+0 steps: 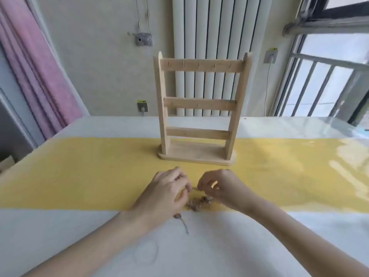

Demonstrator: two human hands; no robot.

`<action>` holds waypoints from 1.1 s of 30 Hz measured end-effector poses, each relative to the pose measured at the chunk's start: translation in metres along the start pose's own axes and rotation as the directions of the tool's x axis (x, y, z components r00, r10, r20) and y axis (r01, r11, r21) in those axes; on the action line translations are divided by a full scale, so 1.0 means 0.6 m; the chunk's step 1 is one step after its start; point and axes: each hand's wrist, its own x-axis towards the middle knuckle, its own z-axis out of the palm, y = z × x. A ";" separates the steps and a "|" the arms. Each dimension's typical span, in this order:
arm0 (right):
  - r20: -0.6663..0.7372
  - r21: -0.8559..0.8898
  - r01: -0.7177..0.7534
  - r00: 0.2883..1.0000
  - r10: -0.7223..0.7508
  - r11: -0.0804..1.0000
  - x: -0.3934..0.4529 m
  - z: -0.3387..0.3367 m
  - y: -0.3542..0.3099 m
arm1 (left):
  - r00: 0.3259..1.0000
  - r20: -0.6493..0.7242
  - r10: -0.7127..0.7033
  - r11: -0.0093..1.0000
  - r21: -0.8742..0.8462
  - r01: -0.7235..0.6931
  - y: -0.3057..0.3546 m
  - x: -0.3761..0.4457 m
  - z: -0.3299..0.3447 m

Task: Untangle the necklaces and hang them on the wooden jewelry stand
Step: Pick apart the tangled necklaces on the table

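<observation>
both hands sit close together near the middle of the counter (60, 226), just short of the near edge of the yellow runner (89, 172). the left hand (168, 191) has its fingers curled and pinches a short stretch of chain, and the right hand (218, 187) pinches the other end of that same stretch, so the thin strand runs taut between the two sets of fingertips. below that strand the tangled necklaces (198, 202) lie in a small brownish heap on the near edge of the runner, touching or nearly touching the right hand (the blur hides which). a loose chain end with a pendant (177, 216) trails off the heap onto the white surface toward the near edge. the wooden jewelry stand (199, 108) is upright farther back on the runner, well apart from the hands, its three bars bare. behind the far edge are a white radiator (215, 27) and a pink curtain (34, 62).
</observation>
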 end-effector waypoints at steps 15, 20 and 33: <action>-0.419 -0.214 0.142 0.880 -0.222 0.967 -0.067 0.107 0.016 | 0.853 -0.207 -0.478 0.869 -0.251 0.426 0.009 -0.103 0.041; -0.245 -0.315 0.191 0.930 -0.274 0.929 -0.071 0.114 -0.004 | 0.880 -0.115 -0.460 0.883 -0.167 0.440 0.010 -0.095 0.044; -0.324 -0.098 0.117 0.935 -0.143 0.988 -0.040 0.120 -0.005 | 0.798 -0.242 -0.551 0.814 -0.364 0.452 -0.019 -0.090 0.034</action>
